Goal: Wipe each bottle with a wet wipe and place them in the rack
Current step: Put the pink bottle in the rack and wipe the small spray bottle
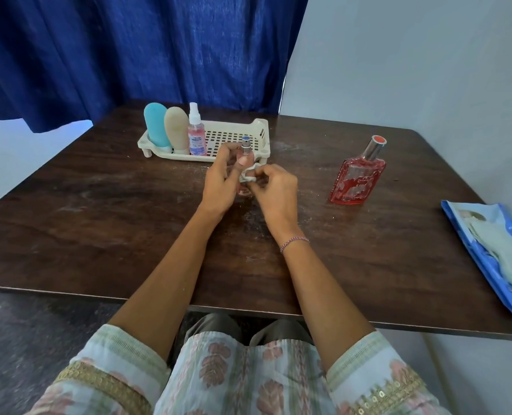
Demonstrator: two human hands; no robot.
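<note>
My left hand point(223, 178) grips a small clear spray bottle point(245, 148) upright above the table's middle; only its silver and blue nozzle and a bit of its base show. My right hand point(271, 187) pinches a crumpled white wet wipe point(248, 175) against the bottle's side. Behind my hands stands the cream plastic rack point(242, 134). Its left end holds a blue tube point(156, 125), a beige tube point(177, 130) and a pink spray bottle point(196, 131), all upright. A red square perfume bottle point(358, 178) with a silver cap stands on the table to the right.
A blue pack of wet wipes point(494, 253) lies at the table's right edge with a wipe sticking out. The dark wooden table point(99, 220) has dusty smears. A blue curtain point(129, 49) hangs behind, and a pale wall is on the right.
</note>
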